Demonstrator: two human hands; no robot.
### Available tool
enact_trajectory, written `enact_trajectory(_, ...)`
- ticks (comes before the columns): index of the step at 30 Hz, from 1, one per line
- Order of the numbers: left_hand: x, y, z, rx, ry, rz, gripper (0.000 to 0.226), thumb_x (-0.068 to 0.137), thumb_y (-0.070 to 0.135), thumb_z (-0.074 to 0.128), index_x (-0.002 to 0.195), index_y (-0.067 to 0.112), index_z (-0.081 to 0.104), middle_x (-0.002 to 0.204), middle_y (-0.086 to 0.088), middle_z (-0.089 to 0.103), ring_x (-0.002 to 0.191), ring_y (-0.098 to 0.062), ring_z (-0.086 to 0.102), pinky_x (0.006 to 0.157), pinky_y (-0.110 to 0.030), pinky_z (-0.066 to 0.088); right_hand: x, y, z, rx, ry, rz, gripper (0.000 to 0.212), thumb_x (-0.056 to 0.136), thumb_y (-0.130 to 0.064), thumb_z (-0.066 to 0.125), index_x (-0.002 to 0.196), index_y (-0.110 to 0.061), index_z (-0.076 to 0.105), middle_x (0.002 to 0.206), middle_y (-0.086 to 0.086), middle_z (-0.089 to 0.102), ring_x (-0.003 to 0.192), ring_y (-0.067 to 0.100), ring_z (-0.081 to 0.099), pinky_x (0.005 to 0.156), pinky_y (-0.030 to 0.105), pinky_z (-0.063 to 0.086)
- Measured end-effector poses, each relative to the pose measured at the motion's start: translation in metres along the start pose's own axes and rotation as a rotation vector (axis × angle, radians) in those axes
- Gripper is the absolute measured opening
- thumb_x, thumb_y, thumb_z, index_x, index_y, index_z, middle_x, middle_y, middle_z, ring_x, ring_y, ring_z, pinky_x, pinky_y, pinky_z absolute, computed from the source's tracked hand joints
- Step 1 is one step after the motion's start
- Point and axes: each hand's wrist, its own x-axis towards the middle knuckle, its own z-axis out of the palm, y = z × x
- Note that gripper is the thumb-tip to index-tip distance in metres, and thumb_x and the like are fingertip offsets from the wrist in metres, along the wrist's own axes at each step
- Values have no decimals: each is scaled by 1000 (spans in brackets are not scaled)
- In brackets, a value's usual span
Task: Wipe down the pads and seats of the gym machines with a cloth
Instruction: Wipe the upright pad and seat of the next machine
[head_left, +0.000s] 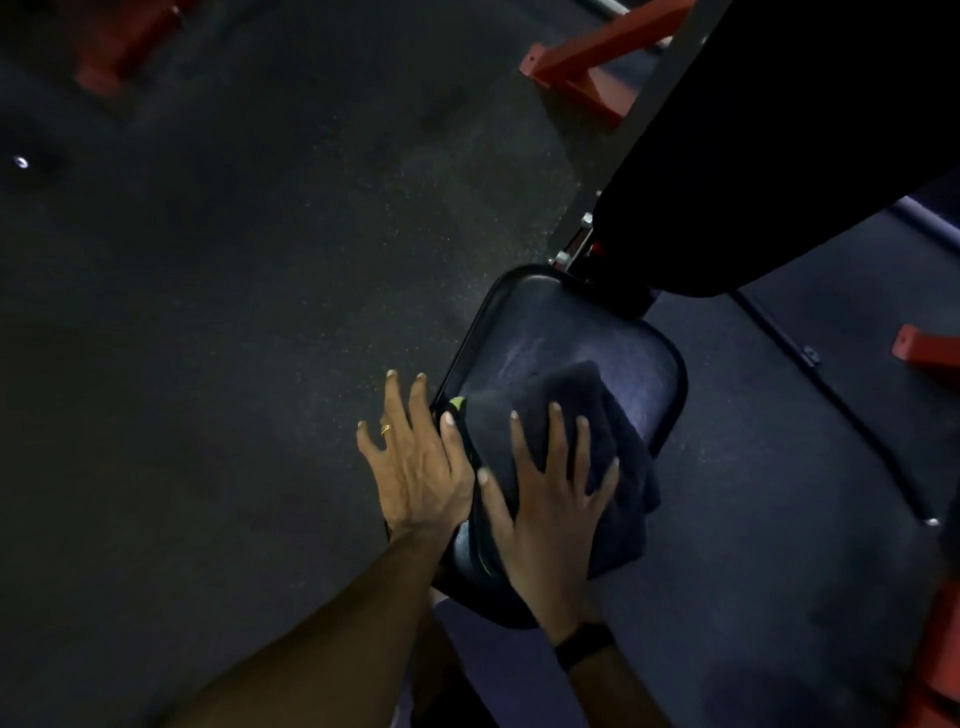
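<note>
A dark padded seat of a gym machine sits low in the middle of the view. On its near half lies a bunched dark cloth. My right hand presses flat on the cloth with fingers spread, a black band on its wrist. My left hand lies open with straight fingers against the seat's left edge, a ring on one finger. A small yellow-green patch shows by the left fingertips. The black back pad rises at the upper right, above the seat.
Dark speckled rubber floor spreads to the left. Red machine frame parts stand at the top, far right and upper left. A thin dark bar runs along the floor right of the seat.
</note>
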Motion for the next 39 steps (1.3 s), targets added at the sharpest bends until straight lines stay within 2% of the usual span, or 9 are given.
enact_trajectory(5,0,0,0,-37,25,0,60,105,47,16,149,12,36,162,-14,27,129,-32,51,114,-62,25,109,-4,-2,-76,-3,8,75,87,-75,35,154,-40,30,165,7,19,152,38,13,110,74,16)
enact_trajectory(10,-1,0,0,-27,40,9,63,105,50,14,151,13,34,163,-14,24,129,-34,51,115,-63,24,231,-26,-12,-150,-129,69,62,88,-69,45,132,-29,61,144,10,51,136,38,39,109,67,22)
enact_trajectory(13,1,1,1,-14,42,11,63,104,51,14,152,15,33,164,-13,22,131,-33,49,116,-62,22,255,-34,-16,-133,-178,101,61,86,-66,54,122,-18,66,131,11,63,131,36,47,109,61,26)
enact_trajectory(19,0,-2,4,-31,61,31,67,103,55,12,155,16,28,165,-13,17,137,-31,44,117,-62,19,254,-33,-16,-136,-136,66,64,86,-67,54,123,-16,64,131,13,63,129,35,49,109,58,27)
enact_trajectory(22,4,0,4,-81,74,42,69,102,59,17,156,17,26,166,-12,16,140,-29,40,118,-62,15,240,-37,-15,-180,-103,28,60,87,-62,52,123,-15,64,132,11,61,130,33,46,109,58,27)
enact_trajectory(25,-4,-3,-4,-257,137,62,68,101,59,24,154,17,32,165,-9,22,143,-23,35,119,-61,11,193,-42,-11,-219,-31,-68,60,84,-60,45,125,-22,65,146,3,48,140,31,33,109,69,19)
enact_trajectory(29,-11,-14,-26,-627,378,-99,58,99,52,35,144,18,47,155,-7,42,134,-25,49,113,-62,24,88,-65,8,-157,-19,-231,49,92,-56,47,129,-31,64,153,0,41,147,31,24,110,76,10)
enact_trajectory(35,0,-16,-71,-691,489,-87,46,100,42,45,136,16,55,130,-8,63,111,-23,60,104,-62,36,-45,-75,28,-189,-29,-495,60,90,-51,55,147,-34,47,160,-4,35,153,29,14,113,75,-2)
enact_trajectory(39,8,-15,-74,-688,432,-73,46,98,40,47,135,14,56,128,-7,64,106,-25,63,102,-61,39,-88,-31,36,-326,-54,-580,68,89,-41,61,152,-41,35,166,0,21,154,33,13,111,76,10)
